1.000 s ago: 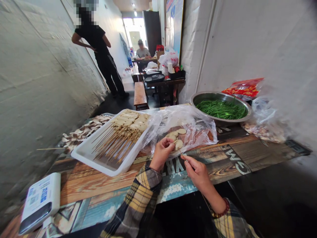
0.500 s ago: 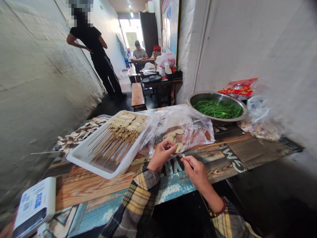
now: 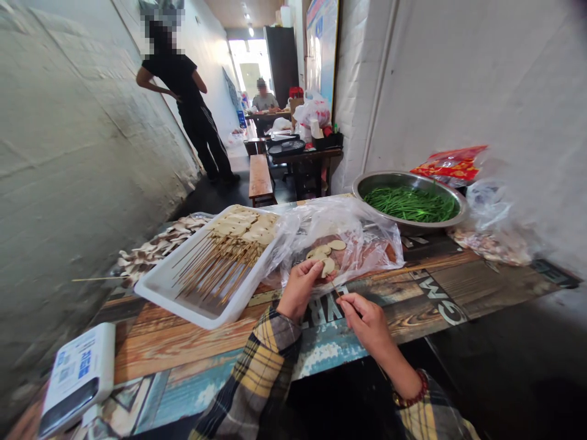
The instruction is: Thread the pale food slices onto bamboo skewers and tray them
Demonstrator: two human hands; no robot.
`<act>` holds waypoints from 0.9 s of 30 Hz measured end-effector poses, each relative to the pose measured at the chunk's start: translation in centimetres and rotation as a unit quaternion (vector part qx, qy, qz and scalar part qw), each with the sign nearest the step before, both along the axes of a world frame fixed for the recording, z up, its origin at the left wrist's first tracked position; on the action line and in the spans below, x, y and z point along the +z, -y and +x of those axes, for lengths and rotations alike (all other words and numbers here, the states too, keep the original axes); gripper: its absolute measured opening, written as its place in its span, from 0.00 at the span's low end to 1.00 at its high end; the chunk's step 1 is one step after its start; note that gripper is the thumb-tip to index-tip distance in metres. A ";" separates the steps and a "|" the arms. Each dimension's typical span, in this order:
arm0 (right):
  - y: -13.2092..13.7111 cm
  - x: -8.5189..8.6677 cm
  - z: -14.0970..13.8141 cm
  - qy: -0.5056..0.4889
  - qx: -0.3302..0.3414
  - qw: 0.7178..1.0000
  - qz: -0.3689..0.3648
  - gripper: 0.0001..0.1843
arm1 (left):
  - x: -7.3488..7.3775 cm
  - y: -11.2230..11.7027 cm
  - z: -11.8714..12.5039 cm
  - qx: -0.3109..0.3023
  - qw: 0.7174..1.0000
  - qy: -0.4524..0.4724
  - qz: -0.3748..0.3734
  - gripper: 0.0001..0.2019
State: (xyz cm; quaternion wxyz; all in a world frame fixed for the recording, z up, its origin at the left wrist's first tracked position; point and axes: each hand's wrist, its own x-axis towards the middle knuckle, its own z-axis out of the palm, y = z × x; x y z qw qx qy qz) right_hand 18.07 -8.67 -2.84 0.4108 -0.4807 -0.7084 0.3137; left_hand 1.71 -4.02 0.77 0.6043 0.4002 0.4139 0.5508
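My left hand is closed on a pale round slice, pinching it at the edge. A thin bamboo skewer is in the closed fingers of my right hand, its tip pointing up toward the slice. Whether the tip has pierced the slice I cannot tell. Just beyond my hands lies a clear plastic bag with several loose slices on it. To the left, a white tray carries many skewers threaded with similar slices, sticks toward me.
Sliced mushrooms lie left of the tray. A steel bowl of green chives stands at the back right, beside bagged food. A white payment device sits at the near left. Two people are farther back, past a bench.
The slice in my left hand now shows more of its flat face, and the skewer in my right hand is more visible, pointing toward it. The whole view has shifted slightly.
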 end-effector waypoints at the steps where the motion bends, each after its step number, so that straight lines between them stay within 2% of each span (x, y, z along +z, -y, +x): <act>1: 0.0 0.0 0.0 0.000 0.000 1.000 -0.002 0.16 | 0.0 0.0 0.0 -0.003 1.000 -0.003 0.002 0.17; 16: 0.4 0.0 0.1 -0.028 -0.037 0.999 0.002 0.14 | -0.1 0.8 1.6 -0.076 0.995 -0.061 0.013 0.18; 22: 0.4 0.1 0.2 -0.062 -0.051 0.997 -0.002 0.14 | -0.2 1.0 2.0 -0.113 0.986 -0.111 0.050 0.16; 25: 0.2 -0.1 0.2 -0.083 -0.061 0.995 -0.014 0.14 | 0.0 0.6 1.1 -0.074 0.992 -0.096 0.042 0.14; 27: 0.1 -0.4 0.3 -0.105 -0.072 0.992 -0.024 0.15 | 0.0 0.0 -0.1 -0.001 0.996 -0.078 0.041 0.17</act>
